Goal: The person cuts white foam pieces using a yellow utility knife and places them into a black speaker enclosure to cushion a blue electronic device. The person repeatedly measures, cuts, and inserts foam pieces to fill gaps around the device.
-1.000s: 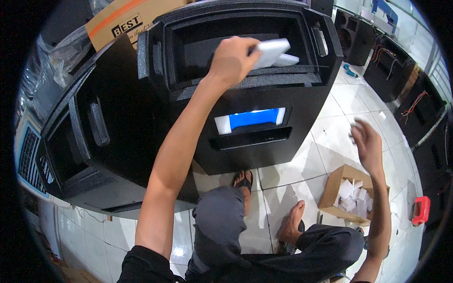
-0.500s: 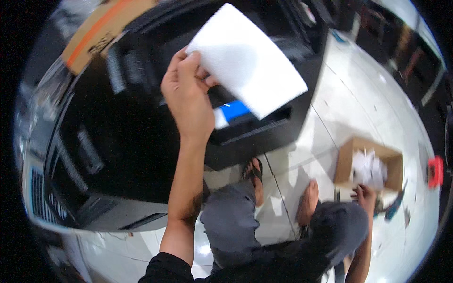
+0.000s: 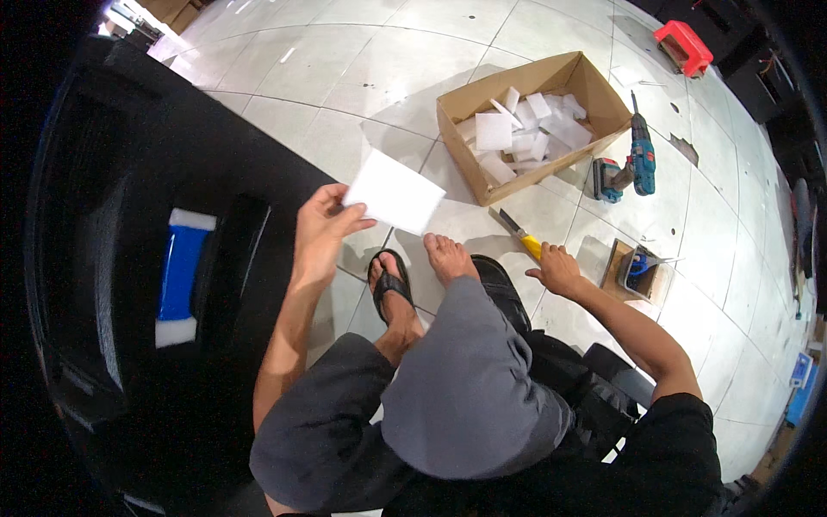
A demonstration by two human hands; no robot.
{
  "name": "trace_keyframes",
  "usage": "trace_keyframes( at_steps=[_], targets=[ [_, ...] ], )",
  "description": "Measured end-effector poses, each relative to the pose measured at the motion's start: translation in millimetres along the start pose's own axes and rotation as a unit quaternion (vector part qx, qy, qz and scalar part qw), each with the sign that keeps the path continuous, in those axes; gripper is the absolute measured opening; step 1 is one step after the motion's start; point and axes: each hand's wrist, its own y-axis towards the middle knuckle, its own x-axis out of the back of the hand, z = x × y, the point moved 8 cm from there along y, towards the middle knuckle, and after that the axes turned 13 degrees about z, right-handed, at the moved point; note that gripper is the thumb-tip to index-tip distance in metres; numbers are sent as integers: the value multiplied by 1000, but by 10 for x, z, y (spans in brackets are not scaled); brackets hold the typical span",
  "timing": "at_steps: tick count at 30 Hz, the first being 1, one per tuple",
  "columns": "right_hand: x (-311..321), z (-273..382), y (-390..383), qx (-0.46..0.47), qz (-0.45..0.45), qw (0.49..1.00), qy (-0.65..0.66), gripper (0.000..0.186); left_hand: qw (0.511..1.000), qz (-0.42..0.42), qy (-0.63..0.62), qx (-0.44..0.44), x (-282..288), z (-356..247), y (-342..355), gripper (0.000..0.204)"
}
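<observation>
My left hand (image 3: 319,234) pinches a white foam sheet (image 3: 394,191) by its left edge, thumb on top, and holds it above the floor. The sheet is flat and roughly rectangular. Down on the tiles, my right hand (image 3: 562,270) has its fingers on the yellow handle of a utility knife (image 3: 531,247). The knife's blade end points toward a cardboard box (image 3: 472,172) holding several white foam pieces (image 3: 536,129). To my left is a large black cabinet-like casing (image 3: 250,172), with a blue piece with white ends (image 3: 179,271) in its recess.
A teal cordless drill (image 3: 642,159) stands right of the box. Nearer me is a small container (image 3: 662,284) with blue-handled scissors (image 3: 642,264) beside a brown block. A red plastic object (image 3: 685,47) lies far right. My legs and sandalled foot (image 3: 392,284) fill the near middle.
My view has swung toward the floor at the right. The foam sheet in my left hand has moved from over the black casing to over the tiles. My right hand is now at the utility knife.
</observation>
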Motion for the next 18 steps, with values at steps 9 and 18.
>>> trace_keyframes(
  at_steps=[9,18],
  targets=[
    [-214,-160,224,72,-71,995,6,37,997,66,20,-23,-755,60,1045,36],
    [1493,274,-835,82,-180,932,303,38,973,33,210,-88,-1138,-285,1371,35]
  ],
)
